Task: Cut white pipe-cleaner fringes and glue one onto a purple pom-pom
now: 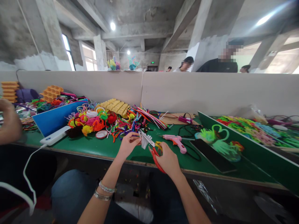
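At the near edge of the green table [86,143], the left hand [130,143] pinches a white bundle [144,144], while the right hand [169,158] grips scissors [152,143], blades at the bundle. Rightward lie 1 pink glue gun [177,143] and 1 dark phone [213,155].

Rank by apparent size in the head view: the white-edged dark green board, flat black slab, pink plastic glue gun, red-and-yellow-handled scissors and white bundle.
1. Green board
2. Black slab
3. Glue gun and scissors: unsure, the right hand hides part of the scissors
4. White bundle
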A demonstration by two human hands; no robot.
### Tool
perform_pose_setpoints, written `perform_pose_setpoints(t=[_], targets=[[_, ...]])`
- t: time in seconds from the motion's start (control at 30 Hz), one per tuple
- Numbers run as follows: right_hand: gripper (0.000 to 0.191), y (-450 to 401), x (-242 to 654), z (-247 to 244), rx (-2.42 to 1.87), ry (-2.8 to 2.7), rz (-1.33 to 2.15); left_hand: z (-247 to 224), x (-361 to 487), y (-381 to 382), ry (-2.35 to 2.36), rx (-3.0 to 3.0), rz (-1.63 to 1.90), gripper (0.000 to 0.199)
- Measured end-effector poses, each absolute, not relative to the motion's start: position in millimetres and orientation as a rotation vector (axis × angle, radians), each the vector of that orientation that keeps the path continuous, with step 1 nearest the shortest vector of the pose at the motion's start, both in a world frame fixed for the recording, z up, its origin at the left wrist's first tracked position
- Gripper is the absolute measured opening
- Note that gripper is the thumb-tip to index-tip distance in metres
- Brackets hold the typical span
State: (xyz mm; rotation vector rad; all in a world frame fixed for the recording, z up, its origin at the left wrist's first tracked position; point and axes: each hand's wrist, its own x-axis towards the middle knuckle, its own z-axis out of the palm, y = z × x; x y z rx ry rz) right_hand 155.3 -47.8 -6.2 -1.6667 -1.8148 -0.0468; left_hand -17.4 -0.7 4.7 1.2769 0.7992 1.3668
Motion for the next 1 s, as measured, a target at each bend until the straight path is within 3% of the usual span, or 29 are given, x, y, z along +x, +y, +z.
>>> perform_pose_setpoints(t=[0.6,1.0], targets=[[0.028,-48,156,-3,-1.657,-1.810,-0.033,6,-19,-1,0.808,1.281,1.386,0.027],[0.034,-42,167,-5,-1.685,-1.710,-0.228,5,-21,1,0.894,1.352,1.422,0.021]])
